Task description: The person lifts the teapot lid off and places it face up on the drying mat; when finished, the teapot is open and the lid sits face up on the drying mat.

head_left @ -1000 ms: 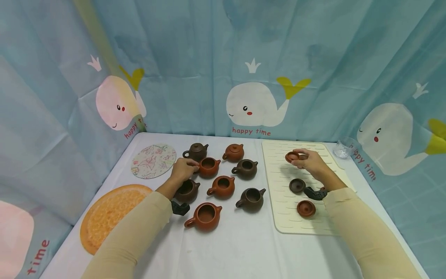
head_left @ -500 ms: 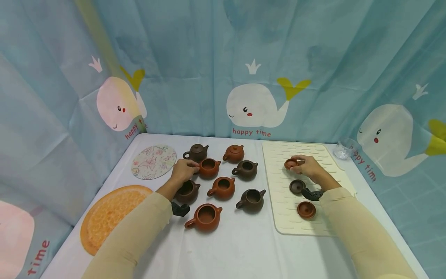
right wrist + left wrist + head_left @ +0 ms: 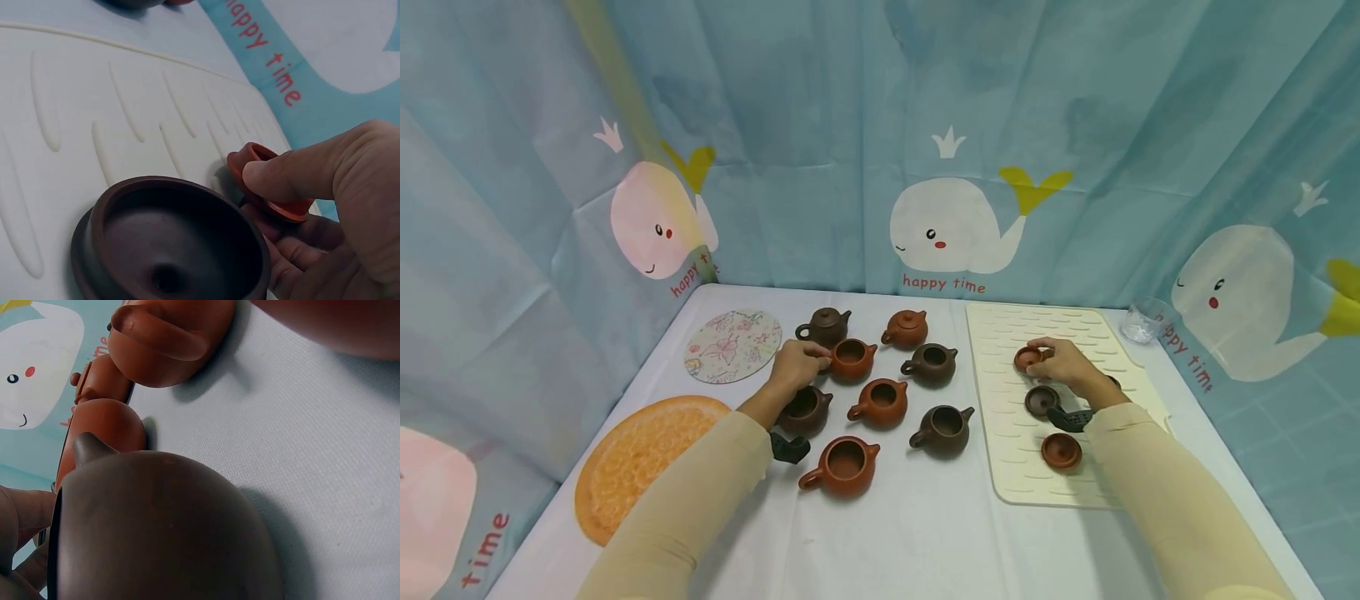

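My left hand [image 3: 799,367] pinches the handle of a lidless reddish-brown teapot [image 3: 852,360]. In the left wrist view, a dark brown teapot [image 3: 162,531] hides much of that grip, and fingers [image 3: 28,509] show at the left edge. Over the cream ridged mat [image 3: 1000,467], my right hand [image 3: 1063,362] pinches a small red teapot lid [image 3: 1027,360] by its rim. From the right wrist, the thumb lies on the red lid [image 3: 255,153], fingers beneath it. A dark lid [image 3: 169,237] rests hollow side up beside that hand; a red lid [image 3: 1062,452] lies nearer me.
Two lidded teapots, one dark [image 3: 826,327] and one red [image 3: 906,329], stand at the back. Several lidless ones stand around, including a red teapot [image 3: 842,467] in front. Round mats, floral [image 3: 733,346] and orange [image 3: 647,458], lie left. A clear glass [image 3: 1141,323] stands far right.
My right hand has come slightly nearer and lower over the mat with the red lid. My left hand stays at the teapot handle. Part of a dark lid now shows behind the right wrist.
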The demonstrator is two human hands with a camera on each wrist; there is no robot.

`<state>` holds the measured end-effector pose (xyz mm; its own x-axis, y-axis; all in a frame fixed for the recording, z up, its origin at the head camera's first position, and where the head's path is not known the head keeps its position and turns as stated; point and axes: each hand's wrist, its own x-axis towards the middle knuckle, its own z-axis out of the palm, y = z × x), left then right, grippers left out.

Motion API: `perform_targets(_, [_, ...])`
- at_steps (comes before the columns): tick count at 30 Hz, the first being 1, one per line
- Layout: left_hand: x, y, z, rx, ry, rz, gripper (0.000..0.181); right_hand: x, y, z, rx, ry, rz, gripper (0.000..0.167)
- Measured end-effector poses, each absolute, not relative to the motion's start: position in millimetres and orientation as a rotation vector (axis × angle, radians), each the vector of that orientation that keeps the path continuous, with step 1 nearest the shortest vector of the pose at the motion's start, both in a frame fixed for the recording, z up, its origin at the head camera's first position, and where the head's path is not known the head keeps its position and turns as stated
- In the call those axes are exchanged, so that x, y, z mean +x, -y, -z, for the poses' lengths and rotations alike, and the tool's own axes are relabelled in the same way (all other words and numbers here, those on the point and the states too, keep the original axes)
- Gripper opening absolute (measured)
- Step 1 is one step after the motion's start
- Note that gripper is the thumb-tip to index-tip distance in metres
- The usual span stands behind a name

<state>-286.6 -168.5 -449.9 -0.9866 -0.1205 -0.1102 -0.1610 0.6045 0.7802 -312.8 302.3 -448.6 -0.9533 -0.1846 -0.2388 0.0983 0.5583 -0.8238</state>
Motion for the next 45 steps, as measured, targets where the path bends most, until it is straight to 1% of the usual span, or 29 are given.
perform_targets(8, [-286,167,447,-0.243,-2.755,-1.358,0.013,-312,-304,449,-0.113,-2.577,1.215,0.060])
perform_targets(16, [-284,167,448,-0.252,-2.761,-1.346,0.014,-313,-301,448,-0.155,-2.619,1.134,0.063])
perform_targets(25, [-286,169,448,-0.261,-2.745,-1.346,0.013,-310,-301,438,-0.169,-2.566,1.228,0.063])
perform_targets(31, [-287,169,448,-0.245,-2.737,-1.377,0.013,-309,-309,436,-0.120,-2.576,1.230,0.061])
perform_targets(39, [-289,170,435,-0.235,-2.799,-1.408,0.017,-306,-306,416,-0.080,-2.662,1.256,0.057])
perform_targets(45, [-291,165,421,-0.228,-2.803,-1.472,0.024,-305,-299,401,-0.106,-2.674,1.346,0.054])
